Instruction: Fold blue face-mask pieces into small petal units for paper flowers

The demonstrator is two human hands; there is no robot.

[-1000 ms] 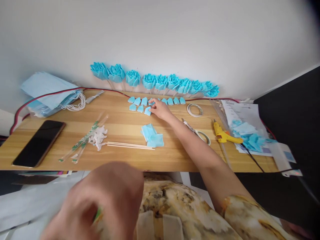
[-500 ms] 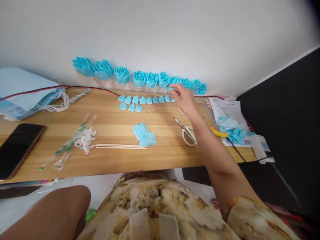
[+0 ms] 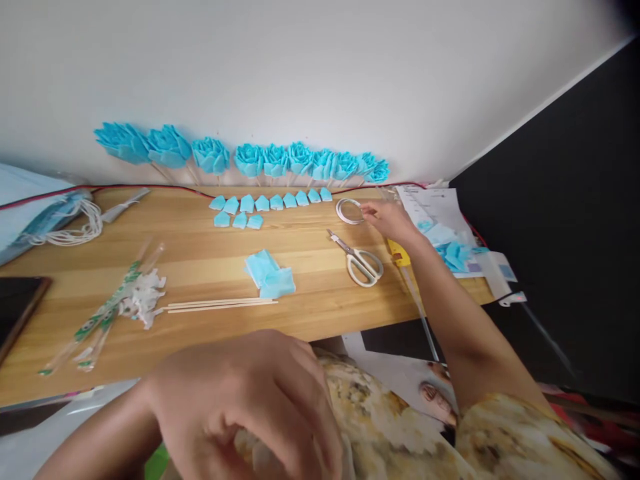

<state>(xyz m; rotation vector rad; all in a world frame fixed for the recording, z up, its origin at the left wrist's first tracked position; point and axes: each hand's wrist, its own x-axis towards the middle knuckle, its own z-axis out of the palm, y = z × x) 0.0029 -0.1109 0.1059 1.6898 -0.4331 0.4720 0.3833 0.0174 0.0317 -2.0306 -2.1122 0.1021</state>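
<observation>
My right hand [image 3: 389,219] reaches over the back right of the table, its fingers pinched at the right edge of a thin white ring-shaped roll [image 3: 343,212], which lies flat. My left hand [image 3: 250,400] hovers large in the foreground, in front of my body. Its fingers are loosely bent with a gap by the thumb, and nothing shows in them; the fingertips are partly cut off below. White-handled scissors [image 3: 363,269] lie nearer to me than the roll. Blue cut pieces [image 3: 261,203] sit in rows left of it. Folded blue sheets [image 3: 270,275] lie mid-table.
Blue handmade flowers [image 3: 211,155] on sticks lean along the wall. Thin wooden sticks [image 3: 223,305], clear green-printed wrappers [image 3: 113,300] and a phone [image 3: 20,310] occupy the left side. Paper with blue scraps [image 3: 455,255] and a yellow tool [image 3: 399,253] are at the right.
My right hand has come down from in front of the flowers to the white roll. My left hand has risen into view from below. The view has shifted to the right.
</observation>
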